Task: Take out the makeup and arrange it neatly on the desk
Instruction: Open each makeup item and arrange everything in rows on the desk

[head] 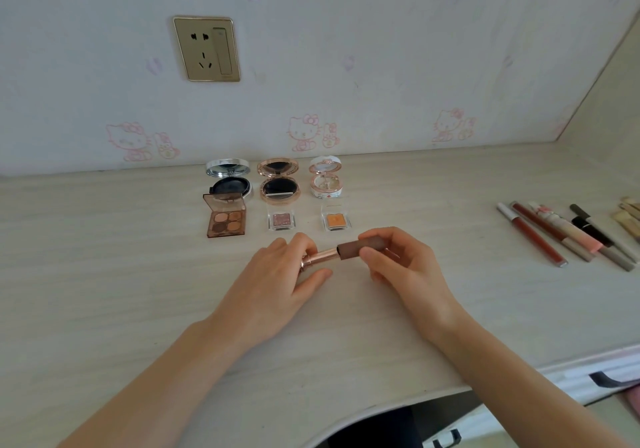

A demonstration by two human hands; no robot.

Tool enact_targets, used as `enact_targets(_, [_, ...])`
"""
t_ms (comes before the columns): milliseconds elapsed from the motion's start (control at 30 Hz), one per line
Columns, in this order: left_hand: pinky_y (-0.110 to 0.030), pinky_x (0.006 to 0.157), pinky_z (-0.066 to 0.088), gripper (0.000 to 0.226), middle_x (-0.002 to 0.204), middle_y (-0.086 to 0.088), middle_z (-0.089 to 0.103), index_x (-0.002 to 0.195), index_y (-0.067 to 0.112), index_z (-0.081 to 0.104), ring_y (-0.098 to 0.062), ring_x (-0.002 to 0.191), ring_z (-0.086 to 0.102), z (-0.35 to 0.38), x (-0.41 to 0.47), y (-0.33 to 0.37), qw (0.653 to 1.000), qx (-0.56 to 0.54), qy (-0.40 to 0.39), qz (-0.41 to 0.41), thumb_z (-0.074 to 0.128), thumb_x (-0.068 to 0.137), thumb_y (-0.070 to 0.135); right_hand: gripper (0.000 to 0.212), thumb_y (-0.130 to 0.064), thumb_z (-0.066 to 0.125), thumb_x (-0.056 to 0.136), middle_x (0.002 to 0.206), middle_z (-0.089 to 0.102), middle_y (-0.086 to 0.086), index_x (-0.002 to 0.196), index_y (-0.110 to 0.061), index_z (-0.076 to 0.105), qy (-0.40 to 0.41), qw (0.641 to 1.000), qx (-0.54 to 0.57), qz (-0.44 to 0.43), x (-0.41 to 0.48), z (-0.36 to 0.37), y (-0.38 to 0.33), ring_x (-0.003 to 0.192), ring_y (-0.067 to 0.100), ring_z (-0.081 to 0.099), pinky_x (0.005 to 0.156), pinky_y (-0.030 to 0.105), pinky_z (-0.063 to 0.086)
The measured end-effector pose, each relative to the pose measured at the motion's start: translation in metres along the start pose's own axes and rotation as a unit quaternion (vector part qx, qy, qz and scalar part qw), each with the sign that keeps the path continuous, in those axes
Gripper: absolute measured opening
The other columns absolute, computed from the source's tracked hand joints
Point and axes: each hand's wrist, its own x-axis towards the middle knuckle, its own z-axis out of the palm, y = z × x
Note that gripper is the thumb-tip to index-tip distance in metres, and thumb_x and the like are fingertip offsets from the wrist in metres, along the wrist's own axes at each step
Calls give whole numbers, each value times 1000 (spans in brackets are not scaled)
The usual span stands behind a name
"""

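**Lipstick held level over the worktop**

On my feed both hands meet at one lipstick (343,252), held sideways just above the pale wood-grain worktop (104,274), in front of the set-out makeup. The left hand (277,274) grips the shiny rose-gold barrel (320,255), its fingers (301,239) curled over the top and the thumb underneath. The right hand (398,260) pinches the matte brown, square-edged cap (349,250) between thumb and fingers. Cap and barrel touch end to end; I cannot tell whether the cap is fully seated.

Behind the hands I count two tidy rows. At the back, by the wall, three open round compacts stand with their lids up: a silver one (228,179), a rose-gold one (280,182) and a white patterned one (327,179). In front of them lie an open brown palette (225,217) with four brown-toned pans, a clear case with a pink glitter shadow (281,220) and a clear case with an orange shadow (335,220), each just before its compact.

Well to the right, a cluster of slim tubes and pencils (554,233) lies side by side on the worktop, slanted, dark red and beige among them.

A gold-framed socket (207,48) sits on the wall above.
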Motion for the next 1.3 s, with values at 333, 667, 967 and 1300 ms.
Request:
enact_targets(333, [-21, 55, 34, 16, 71, 3, 47, 99, 33, 38, -8, 58, 40, 1, 2, 2, 987, -148, 5, -54, 51, 94, 40, 15, -5, 60, 89, 84, 74, -3, 103, -10, 63, 18, 1000, -8, 10, -3, 1, -4, 65, 11, 46, 64, 25, 44])
enact_targets(667, [-16, 73, 46, 10, 90, 13, 66, 104, 24, 55, -1, 82, 60, -5, 4, 16, 969, -244, 2, -41, 47, 98, 27, 14, -5, 57, 92, 91, 74, 7, 105, -8, 60, 28, 999, 11, 29, 0, -1, -5, 90, 12, 68, 70, 24, 53])
enact_targets(967, [-25, 95, 47, 4, 95, 17, 69, 93, 25, 63, 2, 98, 63, -3, 25, 28, 969, -247, 17, -26, 63, 90, 22, 17, -4, 52, 94, 89, 68, 9, 107, -12, 59, 23, 999, -13, 21, 8, -20, -11, 92, 17, 68, 80, 36, 58])
enact_targets(1300, [-4, 75, 41, 11, 91, 13, 70, 85, 20, 66, 6, 89, 62, -9, 113, 50, 988, -154, 14, -22, 72, 82, 29, 26, -10, 55, 93, 100, 63, 7, 116, -21, 55, 72, 988, -133, -14, 62, -52, -23, 89, 16, 65, 68, 22, 55])
